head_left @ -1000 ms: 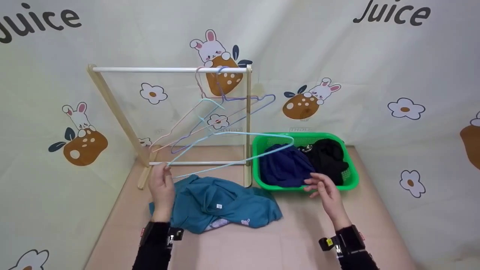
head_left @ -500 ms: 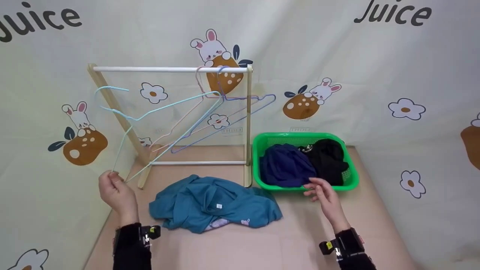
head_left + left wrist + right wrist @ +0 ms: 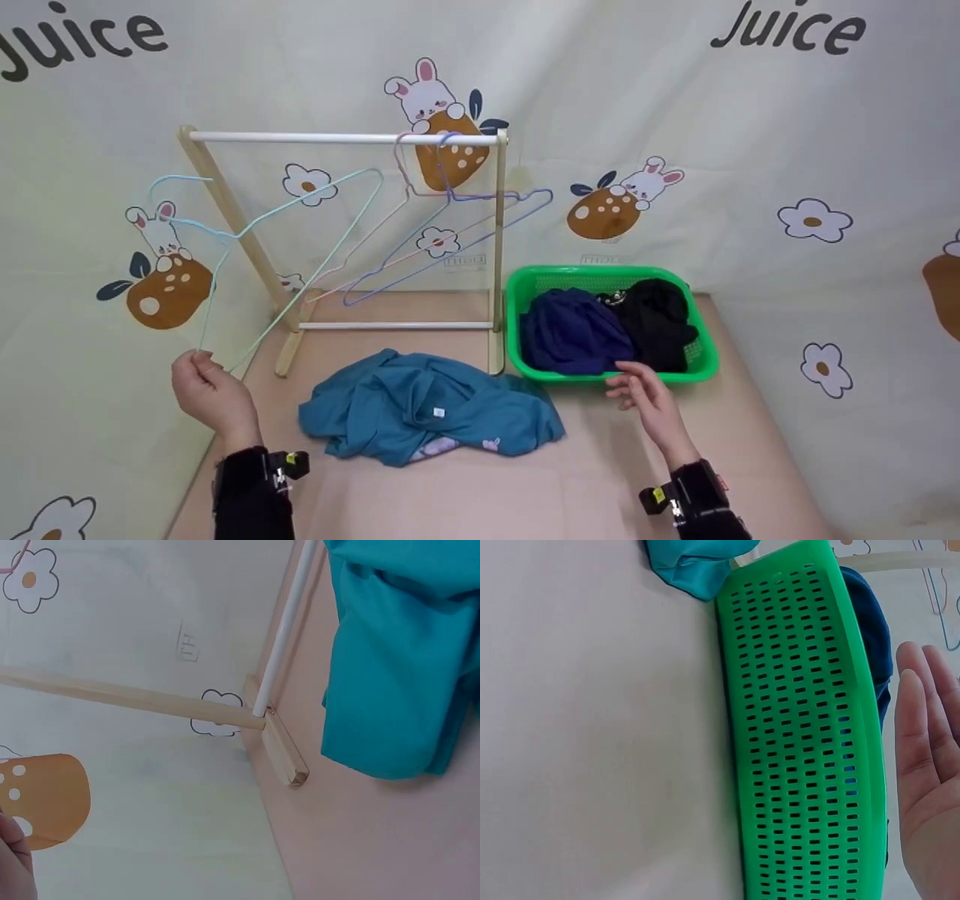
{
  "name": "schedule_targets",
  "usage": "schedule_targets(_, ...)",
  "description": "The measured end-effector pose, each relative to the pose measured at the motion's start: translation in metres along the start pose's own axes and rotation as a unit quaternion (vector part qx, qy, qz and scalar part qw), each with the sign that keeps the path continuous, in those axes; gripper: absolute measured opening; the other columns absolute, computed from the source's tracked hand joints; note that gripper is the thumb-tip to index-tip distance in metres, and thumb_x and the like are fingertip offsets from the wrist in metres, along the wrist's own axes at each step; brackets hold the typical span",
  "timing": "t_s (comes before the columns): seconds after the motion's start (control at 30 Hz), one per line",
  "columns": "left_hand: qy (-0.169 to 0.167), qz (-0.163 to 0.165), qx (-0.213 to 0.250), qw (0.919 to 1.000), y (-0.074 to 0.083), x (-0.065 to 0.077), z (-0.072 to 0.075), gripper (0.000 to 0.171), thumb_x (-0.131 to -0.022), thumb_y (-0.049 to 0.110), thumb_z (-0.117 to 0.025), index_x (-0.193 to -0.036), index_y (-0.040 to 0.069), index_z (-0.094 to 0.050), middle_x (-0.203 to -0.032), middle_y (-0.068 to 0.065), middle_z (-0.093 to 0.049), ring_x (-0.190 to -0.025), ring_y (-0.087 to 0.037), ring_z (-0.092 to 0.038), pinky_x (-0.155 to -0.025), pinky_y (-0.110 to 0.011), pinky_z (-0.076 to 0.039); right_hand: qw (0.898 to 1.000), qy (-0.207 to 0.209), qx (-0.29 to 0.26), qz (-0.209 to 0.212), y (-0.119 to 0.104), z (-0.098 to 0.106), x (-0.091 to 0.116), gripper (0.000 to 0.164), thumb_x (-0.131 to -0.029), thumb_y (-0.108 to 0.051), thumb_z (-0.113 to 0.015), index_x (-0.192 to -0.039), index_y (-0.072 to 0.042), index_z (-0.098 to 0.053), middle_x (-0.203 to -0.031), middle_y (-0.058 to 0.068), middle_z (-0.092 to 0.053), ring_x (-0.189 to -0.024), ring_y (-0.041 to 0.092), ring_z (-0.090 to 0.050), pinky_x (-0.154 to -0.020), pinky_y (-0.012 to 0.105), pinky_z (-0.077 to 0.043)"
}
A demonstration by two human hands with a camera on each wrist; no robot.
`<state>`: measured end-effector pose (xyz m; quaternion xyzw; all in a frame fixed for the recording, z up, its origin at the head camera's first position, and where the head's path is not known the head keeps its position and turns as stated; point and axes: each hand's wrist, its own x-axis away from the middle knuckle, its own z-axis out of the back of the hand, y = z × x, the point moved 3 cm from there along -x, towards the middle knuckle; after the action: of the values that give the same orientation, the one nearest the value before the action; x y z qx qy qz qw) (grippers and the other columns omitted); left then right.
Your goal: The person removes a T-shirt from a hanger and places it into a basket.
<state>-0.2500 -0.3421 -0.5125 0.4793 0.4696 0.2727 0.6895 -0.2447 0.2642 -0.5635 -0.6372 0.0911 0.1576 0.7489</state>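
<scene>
My left hand (image 3: 214, 394) pinches one end of a light-blue clothes hanger (image 3: 300, 201), which it holds up at the left of the rack with the hook pointing left. In the left wrist view only a bit of that hand (image 3: 13, 862) shows, and the hanger is out of sight. My right hand (image 3: 651, 405) hovers at the front rim of a green basket (image 3: 517, 367), fingers loosely extended and holding nothing. The right wrist view shows this hand (image 3: 934, 765) beside the basket's perforated wall (image 3: 795, 735). A crumpled teal garment (image 3: 480, 405) lies between the hands on the table.
A small wooden rack with a white top rail (image 3: 300, 138) stands behind the garment. From its right end hang a pink hanger (image 3: 379, 225) and a purple-blue hanger (image 3: 420, 241). Navy cloth (image 3: 574, 330) and black cloth (image 3: 660, 322) fill the basket. A printed curtain surrounds the table (image 3: 480, 502).
My left hand has moved left with the light-blue hanger, away from above the teal garment, and the hanger has turned so its hook points left. The right hand has barely moved.
</scene>
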Motion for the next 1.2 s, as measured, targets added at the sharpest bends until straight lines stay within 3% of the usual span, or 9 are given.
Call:
schedule_targets(0.23,-0.027,-0.071,-0.047,0.9960,0.032,-0.016,-0.015,0.030,-0.107,0.019,-0.042,-0.103,-0.006,-0.058,-0.094,-0.010,-0.051,-0.097,-0.028,-0.048,-0.086,-0.031,-0.033,1.000,-0.012,0.000,0.004,0.002,-0.009,-0.002,0.030,-0.105,0.004,-0.037,-0.129,0.018,-0.048,-0.102,0.035,-0.064,-0.086,0.040,-0.068,-0.065,0.037,-0.055)
schedule_targets(0.53,-0.058,-0.141,-0.074,0.9856,0.075,-0.036,-0.031,0.035,-0.106,0.027,-0.046,-0.106,-0.005,-0.061,-0.094,-0.018,-0.053,-0.100,-0.034,-0.049,-0.091,-0.038,-0.034,0.999,-0.044,0.001,-0.001,0.006,-0.019,0.000,0.030,-0.104,0.005,-0.037,-0.130,0.017,-0.048,-0.101,0.036,-0.063,-0.086,0.045,-0.065,-0.066,0.038,-0.055)
schedule_targets(0.67,-0.065,-0.161,-0.079,0.9816,0.087,-0.042,-0.034,0.032,-0.105,0.023,-0.048,-0.105,-0.006,-0.061,-0.093,-0.020,-0.055,-0.100,-0.036,-0.050,-0.094,-0.041,-0.034,0.999,-0.050,-0.005,-0.011,0.009,-0.021,0.002,0.030,-0.105,0.004,-0.038,-0.131,0.016,-0.047,-0.099,0.027,-0.067,-0.085,0.044,-0.065,-0.067,0.039,-0.055)
schedule_targets(0.77,-0.079,-0.169,-0.091,0.9783,0.091,-0.045,-0.037,0.032,-0.105,0.022,-0.049,-0.106,-0.006,-0.063,-0.094,-0.021,-0.058,-0.099,-0.037,-0.051,-0.095,-0.042,-0.035,0.998,-0.056,-0.004,-0.014,0.011,-0.023,0.003,0.031,-0.105,0.003,-0.039,-0.132,0.016,-0.047,-0.098,0.019,-0.069,-0.085,0.042,-0.066,-0.067,0.041,-0.055)
schedule_targets(0.9,-0.099,-0.185,-0.106,0.9719,0.090,-0.046,-0.041,0.031,-0.105,0.021,-0.051,-0.103,-0.006,-0.065,-0.091,-0.022,-0.060,-0.095,-0.039,-0.051,-0.102,-0.040,-0.034,0.998,-0.066,0.001,-0.008,0.011,-0.026,0.004,0.031,-0.104,0.003,-0.040,-0.132,0.016,-0.046,-0.099,0.027,-0.067,-0.085,0.044,-0.066,-0.068,0.042,-0.055)
schedule_targets(1.0,-0.116,-0.175,-0.119,0.9704,0.085,-0.044,-0.042,0.032,-0.105,0.023,-0.050,-0.106,-0.006,-0.065,-0.092,-0.022,-0.059,-0.096,-0.038,-0.051,-0.100,-0.041,-0.034,0.997,-0.072,0.001,-0.011,0.010,-0.029,0.004,0.031,-0.105,0.001,-0.041,-0.132,0.014,-0.047,-0.101,0.035,-0.064,-0.086,0.045,-0.066,-0.068,0.040,-0.055)
schedule_targets(1.13,-0.122,-0.156,-0.128,0.9718,0.074,-0.038,-0.042,0.034,-0.105,0.025,-0.049,-0.118,-0.004,-0.061,-0.109,-0.021,-0.061,-0.108,-0.037,-0.050,-0.096,-0.046,-0.035,0.996,-0.084,0.015,-0.013,0.008,-0.037,0.002,0.031,-0.105,0.000,-0.043,-0.131,0.014,-0.047,-0.101,0.033,-0.065,-0.088,0.045,-0.066,-0.071,0.036,-0.055)
schedule_targets(1.2,-0.120,-0.149,-0.123,0.9738,0.068,-0.035,-0.042,0.036,-0.104,0.024,-0.050,-0.126,-0.003,-0.057,-0.121,-0.021,-0.059,-0.117,-0.037,-0.048,-0.101,-0.048,-0.034,0.996,-0.089,0.022,-0.011,0.015,-0.044,0.001,0.031,-0.104,0.001,-0.044,-0.131,0.014,-0.048,-0.104,0.032,-0.065,-0.092,0.045,-0.065,-0.075,0.032,-0.055)
